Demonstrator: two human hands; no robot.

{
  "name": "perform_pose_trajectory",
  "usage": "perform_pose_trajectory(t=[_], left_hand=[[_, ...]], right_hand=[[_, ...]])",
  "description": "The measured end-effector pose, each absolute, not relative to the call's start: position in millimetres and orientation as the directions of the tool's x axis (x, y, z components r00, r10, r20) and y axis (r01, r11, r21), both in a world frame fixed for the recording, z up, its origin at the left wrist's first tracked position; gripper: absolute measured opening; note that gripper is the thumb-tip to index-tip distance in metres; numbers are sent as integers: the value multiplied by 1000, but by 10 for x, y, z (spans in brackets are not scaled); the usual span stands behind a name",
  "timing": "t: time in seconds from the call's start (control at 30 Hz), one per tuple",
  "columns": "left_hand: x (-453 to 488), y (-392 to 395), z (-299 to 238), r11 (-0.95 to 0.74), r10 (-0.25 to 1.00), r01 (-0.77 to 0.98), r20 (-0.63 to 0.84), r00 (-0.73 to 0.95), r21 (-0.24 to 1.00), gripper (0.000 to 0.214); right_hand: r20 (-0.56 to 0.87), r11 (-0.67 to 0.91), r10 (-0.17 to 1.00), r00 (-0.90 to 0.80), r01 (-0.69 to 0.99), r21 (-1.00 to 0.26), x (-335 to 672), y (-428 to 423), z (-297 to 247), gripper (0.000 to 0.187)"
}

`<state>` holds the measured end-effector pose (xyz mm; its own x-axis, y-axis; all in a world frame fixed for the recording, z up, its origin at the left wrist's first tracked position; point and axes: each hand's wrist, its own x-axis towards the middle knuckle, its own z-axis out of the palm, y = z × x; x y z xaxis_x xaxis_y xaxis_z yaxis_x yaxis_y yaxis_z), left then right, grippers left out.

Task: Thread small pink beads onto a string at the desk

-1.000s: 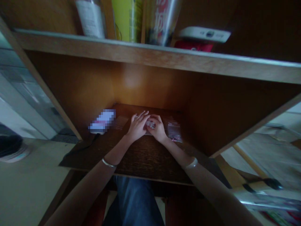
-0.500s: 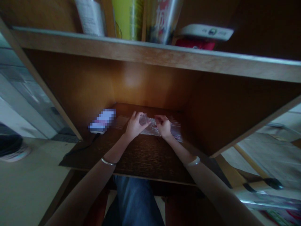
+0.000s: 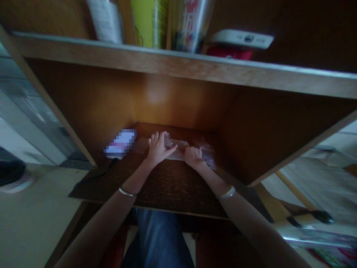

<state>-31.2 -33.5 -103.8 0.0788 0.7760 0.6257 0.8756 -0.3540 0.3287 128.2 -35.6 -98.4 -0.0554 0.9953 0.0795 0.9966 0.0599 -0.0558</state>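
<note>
At the dark wooden desk (image 3: pixel 167 186) under a shelf (image 3: pixel 178 63), two hands lay over a clear plastic bag (image 3: pixel 178 153).

The left hand (image 3: pixel 158 149) was curled beside a small clear lump (image 3: pixel 168 141) in the bag, and the right hand (image 3: pixel 192 156) pressed down with its fingers together; any pinch could not be told. The bag lay flat mid-desk and looked light, soft and slippery, best held by its flat edge. Red lettering on a silver can (image 3: pixel 189 22) was cut off, and a flat object (image 3: pixel 119 144) was blurred past reading.
</note>
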Motion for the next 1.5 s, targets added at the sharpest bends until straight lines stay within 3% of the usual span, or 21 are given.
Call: perform_pose_trajectory(t=[0.17, 0.3, 0.37, 0.5, 0.7, 0.8, 0.97, 1.2, 1.37, 1.5], left_hand=[[-311, -344, -1037, -352, 766, 888, 635, 93, 294, 61], [-293, -340, -1043, -386, 765, 879, 630, 134, 281, 51], [-281, -333, -1052, -404, 764, 868, 629, 146, 289, 44], [-277, -316, -1069, -373, 751, 865, 657, 70, 334, 40], [-309, -297, -1059, -251, 704, 872, 697, -134, 421, 42], [-317, -295, -1049, -225, 695, 873, 699, -168, 433, 46], [-315, -283, -1055, -206, 723, 871, 670, -171, 445, 51], [-306, -272, -1086, -246, 738, 886, 669, -92, 393, 49], [-322, -269, -1081, -307, 783, 890, 621, 36, 336, 42], [-309, -278, -1070, -311, 802, 898, 593, 73, 311, 39]], right_hand=[[96, 116, 989, -115, 993, -5, 1244, -390, -960, 34], [91, 41, 995, -34, 997, -69, 1266, -355, -984, 35], [160, 17, 987, -1, 995, -102, 1308, -324, -1011, 34], [273, 166, 953, -134, 981, -98, 1393, -287, -1069, 30], [284, 279, 934, -216, 938, -205, 1339, -205, -1095, 28], [257, 329, 927, -274, 923, -201, 1277, -103, -1095, 35], [220, 401, 906, -361, 898, -181, 1279, 17, -1135, 29], [389, 308, 909, -147, 867, -392, 1364, 90, -1168, 16], [703, 464, 710, 49, 718, -519, 1295, 53, -1074, 23], [718, 577, 686, -117, 688, -440, 1219, -25, -1067, 25]])
